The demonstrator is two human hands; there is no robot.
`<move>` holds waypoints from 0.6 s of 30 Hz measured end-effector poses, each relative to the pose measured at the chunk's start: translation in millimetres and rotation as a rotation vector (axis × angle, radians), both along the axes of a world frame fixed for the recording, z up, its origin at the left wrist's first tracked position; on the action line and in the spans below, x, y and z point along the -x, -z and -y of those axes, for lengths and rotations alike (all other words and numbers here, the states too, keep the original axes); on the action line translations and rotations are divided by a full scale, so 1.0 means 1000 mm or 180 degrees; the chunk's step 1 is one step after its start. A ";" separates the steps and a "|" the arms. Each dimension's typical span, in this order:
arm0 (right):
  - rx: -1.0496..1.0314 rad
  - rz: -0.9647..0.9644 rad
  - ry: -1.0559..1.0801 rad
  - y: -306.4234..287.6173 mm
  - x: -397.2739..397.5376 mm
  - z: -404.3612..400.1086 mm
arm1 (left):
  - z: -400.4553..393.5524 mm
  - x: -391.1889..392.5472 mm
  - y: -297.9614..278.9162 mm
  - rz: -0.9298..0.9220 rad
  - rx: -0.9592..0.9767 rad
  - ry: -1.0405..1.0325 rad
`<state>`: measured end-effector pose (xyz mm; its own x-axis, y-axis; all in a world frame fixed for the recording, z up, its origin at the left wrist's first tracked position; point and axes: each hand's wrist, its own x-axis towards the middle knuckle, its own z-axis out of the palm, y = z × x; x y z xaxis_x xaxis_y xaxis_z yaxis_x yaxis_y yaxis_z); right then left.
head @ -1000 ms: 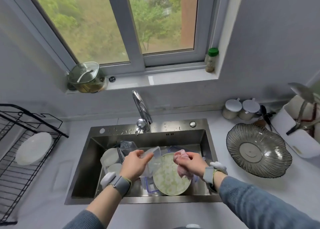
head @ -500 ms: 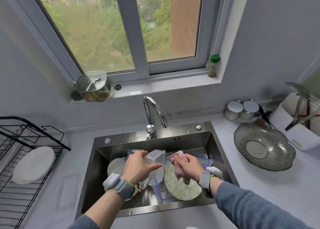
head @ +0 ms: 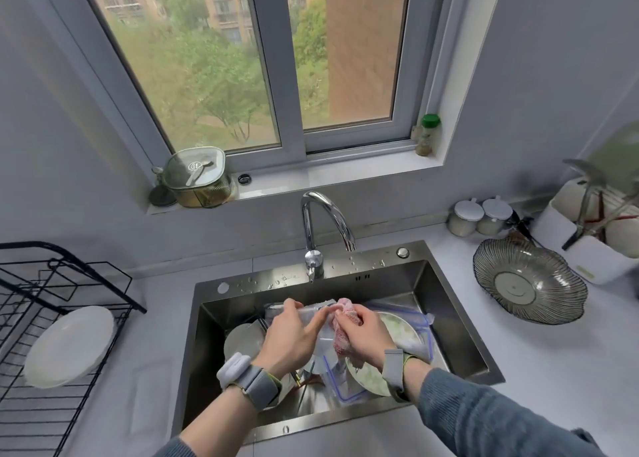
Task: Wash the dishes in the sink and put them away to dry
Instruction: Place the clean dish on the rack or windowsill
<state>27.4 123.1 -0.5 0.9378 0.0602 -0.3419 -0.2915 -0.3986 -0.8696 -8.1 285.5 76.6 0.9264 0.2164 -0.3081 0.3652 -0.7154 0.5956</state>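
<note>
Both hands have drawn together since the earlier frames, when a gap lay between them over the sink; now they meet above the middle of the basin, and the clear container has tipped from upright to lying across between them. The left hand (head: 294,339) has its grip curled round the clear plastic container (head: 313,313), fingers over its far edge and thumb stretched toward the other hand. The right hand (head: 364,335) has its grip closed tight on a pink cloth (head: 344,322), which bunches out above and below the fist and presses against the container's side, just beside the left thumb.

Below the right grip, a round green-patterned plate (head: 390,328) leans in the sink (head: 449,301), partly hidden by the wrist. Under both grips lies a clear piece with a blue rim (head: 345,392), flat on the basin floor. Below and to the left of the left grip sits a pale round dish (head: 242,342). Beyond the grips, the faucet (head: 325,221) arches over the back rim; whether water runs cannot be told.

Well to the left of the left grip, a black wire drying rack (head: 52,318) stands on the tabletop (head: 553,370) and holds one white plate (head: 69,346) on edge. Well to the right of the right grip, a ribbed glass bowl (head: 529,280) rests on the tabletop.
</note>
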 end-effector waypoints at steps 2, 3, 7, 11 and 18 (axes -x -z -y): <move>0.0019 0.0035 -0.0014 -0.005 0.004 -0.004 | -0.002 0.003 0.000 -0.0018 0.0178 0.0025; 0.0039 0.0045 -0.0016 -0.009 0.006 -0.009 | -0.005 0.005 0.000 -0.0043 0.0239 0.0056; 0.0149 0.0048 -0.0094 -0.022 0.007 -0.022 | -0.011 0.008 -0.002 -0.0021 0.0236 0.0086; 0.0250 0.0104 -0.0228 -0.036 0.005 -0.041 | -0.019 0.003 -0.007 0.0021 0.0417 -0.0127; -0.0140 -0.0295 -0.0833 -0.069 -0.001 -0.044 | -0.028 -0.004 -0.017 0.0158 0.0851 -0.0030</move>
<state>28.8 167.4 68.4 0.8532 0.3131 -0.4172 -0.2627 -0.4332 -0.8622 -4.1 313.9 94.1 0.9402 0.1423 -0.3096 0.3367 -0.5270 0.7803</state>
